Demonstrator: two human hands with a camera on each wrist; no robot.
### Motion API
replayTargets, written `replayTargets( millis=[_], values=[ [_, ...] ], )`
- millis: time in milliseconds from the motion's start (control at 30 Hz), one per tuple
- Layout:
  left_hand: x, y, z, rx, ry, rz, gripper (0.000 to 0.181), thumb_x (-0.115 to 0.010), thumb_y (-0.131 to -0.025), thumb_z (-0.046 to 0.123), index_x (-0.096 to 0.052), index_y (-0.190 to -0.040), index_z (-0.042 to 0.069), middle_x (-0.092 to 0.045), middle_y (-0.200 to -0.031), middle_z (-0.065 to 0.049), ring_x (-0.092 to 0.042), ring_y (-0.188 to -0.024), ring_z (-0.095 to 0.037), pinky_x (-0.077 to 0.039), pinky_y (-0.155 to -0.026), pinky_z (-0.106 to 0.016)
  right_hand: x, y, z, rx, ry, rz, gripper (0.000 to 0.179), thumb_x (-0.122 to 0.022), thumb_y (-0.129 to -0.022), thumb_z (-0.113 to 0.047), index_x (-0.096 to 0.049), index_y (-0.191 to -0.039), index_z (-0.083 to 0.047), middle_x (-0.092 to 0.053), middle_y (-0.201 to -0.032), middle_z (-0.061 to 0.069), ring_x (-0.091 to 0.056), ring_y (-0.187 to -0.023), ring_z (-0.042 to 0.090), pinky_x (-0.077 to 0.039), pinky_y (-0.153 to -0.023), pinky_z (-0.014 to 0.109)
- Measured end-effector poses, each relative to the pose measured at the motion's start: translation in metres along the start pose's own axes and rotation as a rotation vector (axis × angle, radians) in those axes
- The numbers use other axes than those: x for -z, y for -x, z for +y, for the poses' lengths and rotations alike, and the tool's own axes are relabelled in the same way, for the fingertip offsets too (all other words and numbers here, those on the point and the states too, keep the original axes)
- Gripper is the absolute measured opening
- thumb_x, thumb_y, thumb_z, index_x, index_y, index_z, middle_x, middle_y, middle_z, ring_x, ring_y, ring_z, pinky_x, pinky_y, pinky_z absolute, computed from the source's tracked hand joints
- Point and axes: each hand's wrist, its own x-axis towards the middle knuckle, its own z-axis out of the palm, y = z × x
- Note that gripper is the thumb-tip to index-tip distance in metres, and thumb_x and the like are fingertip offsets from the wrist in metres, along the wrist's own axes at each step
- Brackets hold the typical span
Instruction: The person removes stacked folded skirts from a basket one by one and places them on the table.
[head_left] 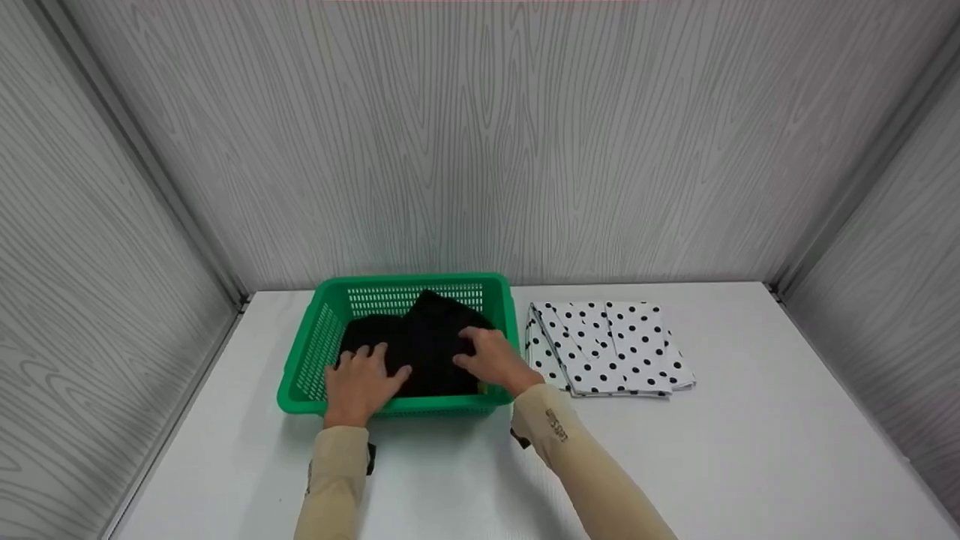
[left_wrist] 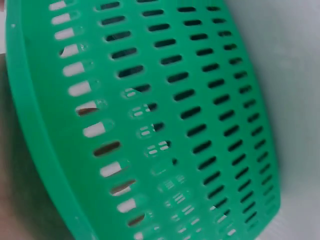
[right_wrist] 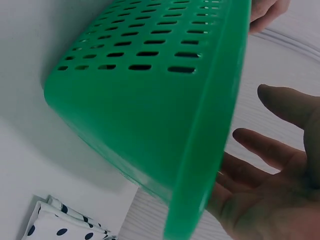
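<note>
A green plastic basket with slotted walls holds dark, black cloth. My left hand reaches over the basket's front left rim, fingers spread and thumb apart, above or on the cloth; contact is hard to tell. Over the right part of the basket is my right hand, its thumb and fingers apart with nothing between them. In the right wrist view the right hand shows spread fingers beyond the rim. The left wrist view is mostly filled by the basket's slotted wall.
Folded white cloth with black dots lies on the white table just right of the basket. A grey wood-grain panel rises behind the table, with similar panels at both sides. A small yellowish patch shows inside the basket's front right corner.
</note>
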Motion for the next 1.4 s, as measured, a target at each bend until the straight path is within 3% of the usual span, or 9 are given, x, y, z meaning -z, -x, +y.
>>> replayTargets(
  millis=[333, 567, 833, 1033, 1233, 1400],
  values=[
    [0.002, -0.001, -0.018, 0.054, 0.055, -0.041, 0.070, -0.057, -0.099, 0.048, -0.049, -0.145, -0.004, -0.050, -0.142, -0.032, -0.043, -0.129, -0.056, -0.034, -0.097, -0.076, -0.016, -0.004, -0.005, -0.151, 0.015, -0.005, 0.055, -0.064, -0.101, -0.016, -0.045, -0.149, 0.002, -0.044, -0.151, 0.025, -0.043, -0.139, 0.037, -0.039, -0.110, 0.048],
    [0.000, -0.002, -0.027, 0.101, 0.118, -0.093, 0.071, -0.056, -0.100, 0.046, -0.046, -0.148, -0.005, -0.046, -0.146, -0.033, -0.041, -0.130, -0.057, -0.032, -0.100, -0.076, -0.027, -0.006, -0.002, -0.206, -0.030, 0.020, 0.058, -0.068, -0.099, -0.016, -0.045, -0.147, 0.006, -0.047, -0.147, 0.028, -0.047, -0.135, 0.039, -0.040, -0.109, 0.049],
    [-0.002, -0.009, -0.034, 0.146, 0.181, -0.108, 0.071, -0.054, -0.100, 0.044, -0.043, -0.148, -0.007, -0.045, -0.146, -0.034, -0.043, -0.130, -0.057, -0.034, -0.102, -0.073, -0.033, -0.008, 0.004, -0.247, -0.162, 0.023, 0.061, -0.069, -0.097, -0.015, -0.042, -0.146, 0.010, -0.049, -0.143, 0.031, -0.050, -0.131, 0.040, -0.042, -0.107, 0.050],
    [-0.001, -0.014, -0.036, 0.177, 0.236, -0.120, 0.073, -0.053, -0.100, 0.044, -0.041, -0.149, -0.008, -0.044, -0.146, -0.035, -0.044, -0.129, -0.056, -0.036, -0.101, -0.071, -0.035, -0.011, 0.010, -0.317, -0.323, 0.028, 0.068, -0.068, -0.097, -0.015, -0.034, -0.151, 0.010, -0.040, -0.151, 0.030, -0.040, -0.140, 0.041, -0.035, -0.112, 0.051],
    [0.001, -0.022, -0.040, 0.207, 0.243, -0.203, 0.078, -0.050, -0.100, 0.046, -0.035, -0.151, -0.011, -0.039, -0.149, -0.037, -0.041, -0.129, -0.060, -0.034, -0.103, -0.071, -0.036, -0.017, 0.013, -0.344, -0.401, 0.067, 0.069, -0.069, -0.095, -0.013, -0.035, -0.150, 0.010, -0.043, -0.149, 0.030, -0.045, -0.135, 0.041, -0.039, -0.109, 0.051],
    [0.004, -0.028, -0.041, 0.221, 0.328, -0.288, 0.083, -0.048, -0.100, 0.044, -0.024, -0.153, -0.015, -0.029, -0.153, -0.039, -0.032, -0.137, -0.058, -0.030, -0.109, -0.066, -0.035, -0.019, 0.013, -0.390, -0.430, 0.080, 0.069, -0.070, -0.094, -0.013, -0.036, -0.151, 0.007, -0.044, -0.149, 0.028, -0.047, -0.133, 0.040, -0.042, -0.107, 0.053]
  ],
)
